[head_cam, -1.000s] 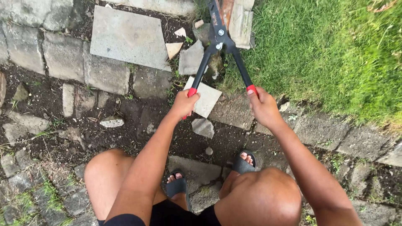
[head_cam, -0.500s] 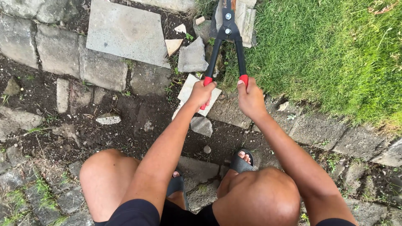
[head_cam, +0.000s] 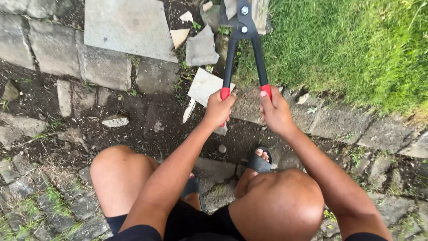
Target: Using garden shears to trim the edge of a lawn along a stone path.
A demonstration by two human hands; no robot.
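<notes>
I squat over a stone path and hold long-handled garden shears (head_cam: 244,31) with black arms and red grips. My left hand (head_cam: 217,108) is closed around the left red grip. My right hand (head_cam: 275,110) is closed around the right red grip. The two handles stand close together and nearly parallel. The blades point away from me toward the grass edge (head_cam: 263,62) and run out of the top of the view, so their tips are hidden.
Thick green grass (head_cam: 347,44) fills the upper right. Broken stone slabs (head_cam: 129,29) and shards (head_cam: 203,85) lie on dark soil at the upper left. My knees and sandalled feet (head_cam: 259,161) rest on cobbles near the bottom.
The handles were spread wide, then my hands brought them close together. Since then the shears and both hands have shifted slightly nearer to me.
</notes>
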